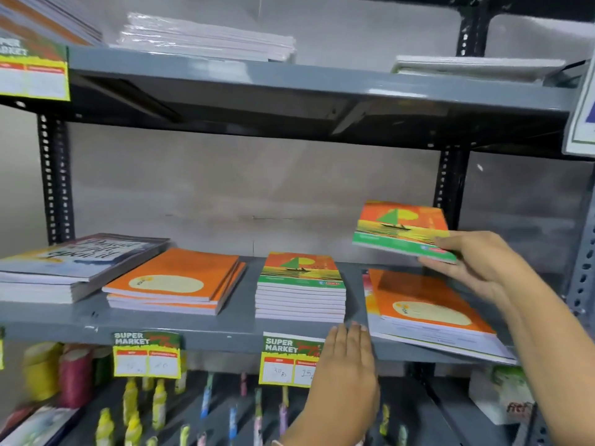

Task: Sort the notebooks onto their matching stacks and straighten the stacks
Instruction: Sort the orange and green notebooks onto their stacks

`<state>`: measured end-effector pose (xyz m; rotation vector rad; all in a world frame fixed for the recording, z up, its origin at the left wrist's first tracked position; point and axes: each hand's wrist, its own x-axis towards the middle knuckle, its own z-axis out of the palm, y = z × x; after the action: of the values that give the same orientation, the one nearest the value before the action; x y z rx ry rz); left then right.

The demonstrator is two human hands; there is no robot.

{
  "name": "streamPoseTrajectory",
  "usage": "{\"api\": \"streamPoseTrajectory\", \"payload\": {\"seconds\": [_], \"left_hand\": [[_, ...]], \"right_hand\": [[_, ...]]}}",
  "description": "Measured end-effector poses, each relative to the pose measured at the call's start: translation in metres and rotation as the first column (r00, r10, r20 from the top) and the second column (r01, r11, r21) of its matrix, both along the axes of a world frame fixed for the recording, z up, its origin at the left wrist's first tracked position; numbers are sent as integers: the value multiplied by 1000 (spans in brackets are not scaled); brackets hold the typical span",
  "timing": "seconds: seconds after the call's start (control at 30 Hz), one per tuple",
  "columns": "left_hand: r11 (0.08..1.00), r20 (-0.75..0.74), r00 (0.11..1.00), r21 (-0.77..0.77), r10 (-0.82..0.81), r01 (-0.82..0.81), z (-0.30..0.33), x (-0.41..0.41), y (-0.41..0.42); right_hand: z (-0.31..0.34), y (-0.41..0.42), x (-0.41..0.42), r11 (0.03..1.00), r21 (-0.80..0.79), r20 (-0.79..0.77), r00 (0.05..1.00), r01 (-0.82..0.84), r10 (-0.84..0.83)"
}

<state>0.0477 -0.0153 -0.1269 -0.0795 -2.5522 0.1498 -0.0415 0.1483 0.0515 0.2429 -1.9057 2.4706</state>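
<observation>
My right hand (476, 265) holds a small sailboat-cover notebook (399, 228) by its near right corner, lifted above the right-hand pile. That pile (428, 312) has a large orange notebook on top and sits askew, overhanging the shelf's front edge. A neat stack of matching sailboat notebooks (301, 288) stands mid-shelf. Left of it lies a short stack of orange notebooks (175, 280). My left hand (346, 365) is flat and open in front of the shelf edge, just below the sailboat stack's right corner, holding nothing.
A stack of pale-cover books (67, 265) lies at the shelf's far left. The grey metal shelf (199, 333) carries yellow price tags (146, 355). White wrapped pads (206, 37) rest on the shelf above. Below hang pens and thread spools (74, 375).
</observation>
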Motion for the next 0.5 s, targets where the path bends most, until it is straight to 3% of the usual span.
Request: {"api": "streamPoseTrajectory", "payload": {"seconds": [0.17, 0.37, 0.5], "left_hand": [[999, -15, 1000, -37, 12, -12, -5, -3, -1], [999, -71, 997, -47, 9, -13, -10, -7, -2], [1000, -134, 991, -28, 8, -12, -13, -10, 2]], "right_hand": [[-18, -68, -9, 975, 1, 121, 968, -221, 220], [-45, -77, -41, 891, 321, 241, 937, -321, 251], [-49, -73, -50, 903, 226, 161, 928, -366, 336]]}}
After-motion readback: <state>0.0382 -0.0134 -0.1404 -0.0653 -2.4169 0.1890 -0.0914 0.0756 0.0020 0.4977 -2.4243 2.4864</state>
